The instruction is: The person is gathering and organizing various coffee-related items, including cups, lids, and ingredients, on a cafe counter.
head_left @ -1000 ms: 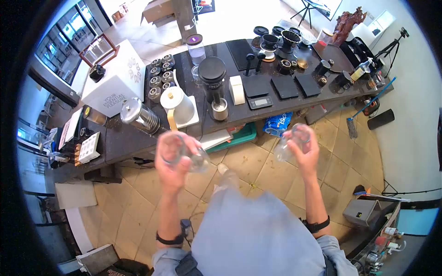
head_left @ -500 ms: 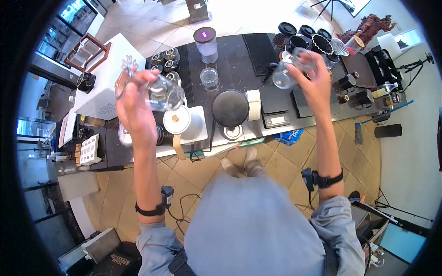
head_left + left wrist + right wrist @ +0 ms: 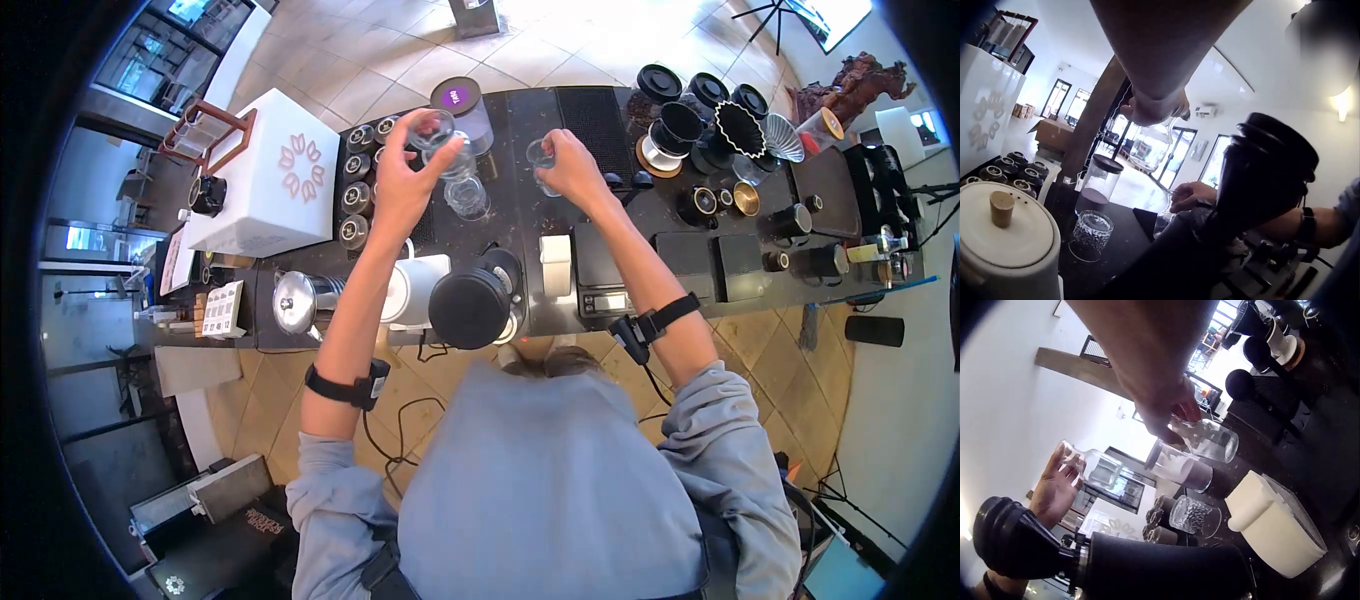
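My left hand (image 3: 402, 188) grips a clear glass vessel (image 3: 450, 158) by its narrow neck, held tilted above the dark counter. In the right wrist view that vessel (image 3: 1104, 470) looks empty. My right hand (image 3: 575, 172) pinches the top of a second clear glass vessel (image 3: 541, 156), low over the counter; whether its base touches the counter I cannot tell. The right wrist view shows this one (image 3: 1215, 442) below the fingers. Between and below the two hands stands a textured glass tumbler (image 3: 467, 199), with a purple-labelled canister (image 3: 468, 115) behind it.
Nearest me are a black-topped grinder (image 3: 470, 308), a white kettle (image 3: 398, 292) and a cream box (image 3: 555, 265). Dark lidded jars (image 3: 355, 197) line the left, beside a white box (image 3: 285, 180). Black scales (image 3: 683, 262) and drippers (image 3: 738, 130) occupy the right.
Both hands have reached further out over the counter and closer together, each still holding its glass vessel. The right one has moved left and lower, away from the drippers.
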Available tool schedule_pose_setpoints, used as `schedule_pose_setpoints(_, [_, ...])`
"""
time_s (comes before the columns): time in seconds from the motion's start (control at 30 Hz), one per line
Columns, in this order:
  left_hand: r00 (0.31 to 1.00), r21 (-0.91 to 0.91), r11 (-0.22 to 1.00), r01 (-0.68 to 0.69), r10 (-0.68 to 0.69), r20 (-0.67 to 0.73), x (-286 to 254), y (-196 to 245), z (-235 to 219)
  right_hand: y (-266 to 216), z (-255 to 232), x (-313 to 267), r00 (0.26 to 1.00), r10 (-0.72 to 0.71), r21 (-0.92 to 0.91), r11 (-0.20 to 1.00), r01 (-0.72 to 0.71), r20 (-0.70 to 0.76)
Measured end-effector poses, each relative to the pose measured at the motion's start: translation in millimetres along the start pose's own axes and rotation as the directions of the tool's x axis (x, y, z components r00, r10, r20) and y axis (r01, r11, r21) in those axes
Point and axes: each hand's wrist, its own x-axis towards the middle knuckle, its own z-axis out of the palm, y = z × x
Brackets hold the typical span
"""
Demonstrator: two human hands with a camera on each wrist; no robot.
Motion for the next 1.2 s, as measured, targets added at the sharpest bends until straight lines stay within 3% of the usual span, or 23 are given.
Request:
schedule_pose_setpoints(0.07, [0.998,0.065,0.997,0.031,-0.034,0.049,6.0,-12.1,10.2,9.0,8.6,2.4,0.997,0.053,-0.085,0.995,-0.049,0.048])
schedule_pose_setpoints(0.17, [0.984,-0.079,0.992,0.102,-0.089,0.156,13.6,-32.5,26.5,19.0,19.8,4.6,0.992,0.11,-0.128,0.987,-0.101,0.066])
schedule_pose_setpoints(0.4, [0.924,0.015,0.977,0.211,-0.205,0.323,23.0,-66.1,60.0,33.1,32.1,6.6,0.985,0.152,-0.177,0.975,-0.136,0.085])
schedule_pose_setpoints(0.67, [0.866,0.12,0.976,0.181,-0.216,0.45,21.1,-93.7,90.7,45.6,44.2,4.3,0.984,0.158,-0.208,0.968,-0.139,0.077])
schedule_pose_setpoints(1.2, [0.837,0.169,0.973,0.155,-0.22,0.501,13.0,-116.8,127.0,42.9,42.2,1.8,0.979,0.167,-0.224,0.965,-0.137,0.12])
